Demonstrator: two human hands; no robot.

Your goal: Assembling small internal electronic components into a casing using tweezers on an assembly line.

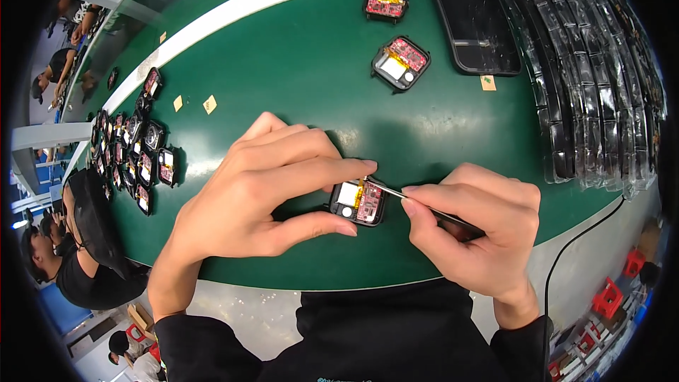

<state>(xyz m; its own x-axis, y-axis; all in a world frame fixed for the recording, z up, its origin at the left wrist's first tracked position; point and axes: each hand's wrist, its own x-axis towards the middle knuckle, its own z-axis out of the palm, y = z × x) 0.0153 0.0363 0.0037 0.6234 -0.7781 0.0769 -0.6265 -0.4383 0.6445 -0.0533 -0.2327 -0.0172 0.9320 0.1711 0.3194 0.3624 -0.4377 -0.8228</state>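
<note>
A small black square casing [357, 201] lies open on the green table in front of me. Inside it are a red circuit board [369, 202], a white battery-like block [347, 193] and yellow tape. My left hand [276, 184] steadies the casing, index fingertip at its upper edge and thumb along the lower side. In my right hand [474, 226] are slim tweezers [424, 205], metal at the front and dark behind, pinched between thumb and forefinger. Their tip touches or hovers at the casing's upper right corner, close to my left index fingertip; actual contact is hard to make out.
Two similar open casings [401, 64] [386, 2] sit farther back. Many more casings [134, 152] cluster at the left. A long black tray [475, 21] and stacked, wrapped black trays [594, 85] occupy the right. Paper slips [210, 104] dot the table. Co-workers [85, 255] sit at left.
</note>
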